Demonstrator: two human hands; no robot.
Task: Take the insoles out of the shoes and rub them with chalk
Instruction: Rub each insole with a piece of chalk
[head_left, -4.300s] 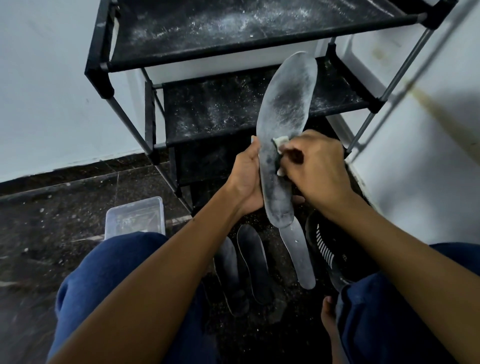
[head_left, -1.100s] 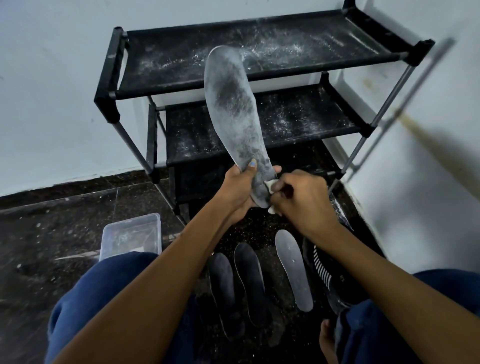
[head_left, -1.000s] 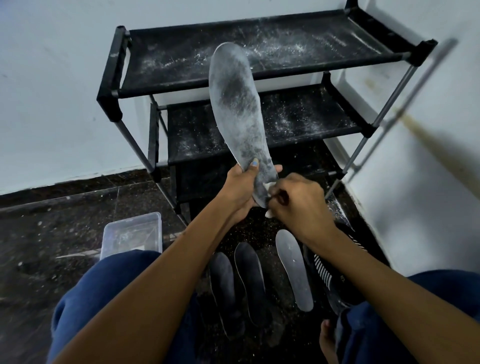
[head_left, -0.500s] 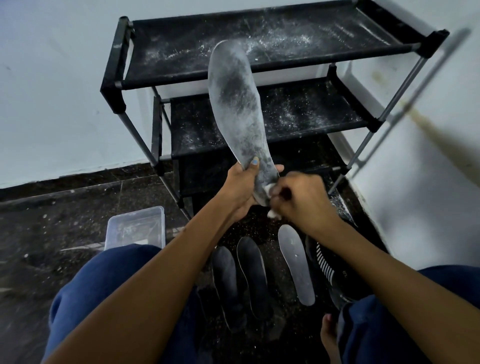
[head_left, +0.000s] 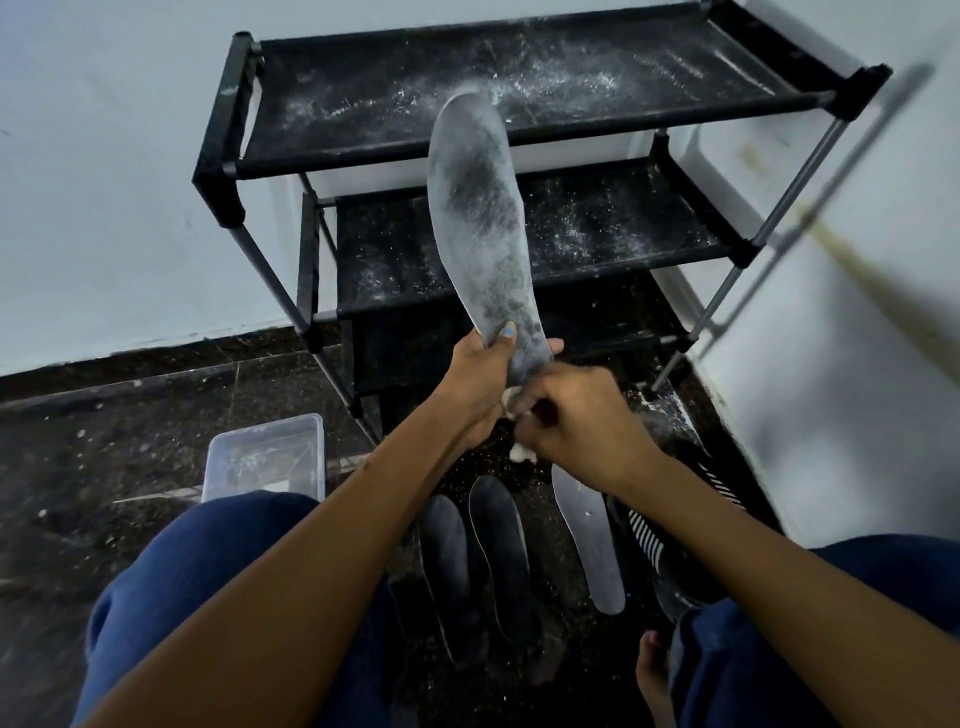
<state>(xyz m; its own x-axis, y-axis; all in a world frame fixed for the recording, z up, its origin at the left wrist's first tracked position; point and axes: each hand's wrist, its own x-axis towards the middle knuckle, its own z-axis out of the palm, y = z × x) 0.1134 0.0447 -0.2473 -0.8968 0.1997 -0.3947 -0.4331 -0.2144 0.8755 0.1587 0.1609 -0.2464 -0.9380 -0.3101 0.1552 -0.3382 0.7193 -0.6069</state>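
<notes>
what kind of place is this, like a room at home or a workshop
Probably a corner of a home, near an entry: a black shoe rack against white walls, insoles laid on the dark speckled floor, a striped shoe beside them.

A black, powder-dusted, metal-framed shelf rack (head_left: 519, 93) is set beyond the hands against pale blue-white walls (head_left: 104, 182); dark speckled stone floor (head_left: 104, 441) is seen below.

A grey insole (head_left: 480, 228), dusted white with a darker patch at its middle, stands nearly upright, heel end down. A white chalk (head_left: 511, 401) lump touches that heel. On the floor (head_left: 104, 457) lie two dark insoles (head_left: 478, 561) side by side, a whitened insole (head_left: 589, 535) beside them, and what seems a black striped shoe (head_left: 660, 540).
</notes>
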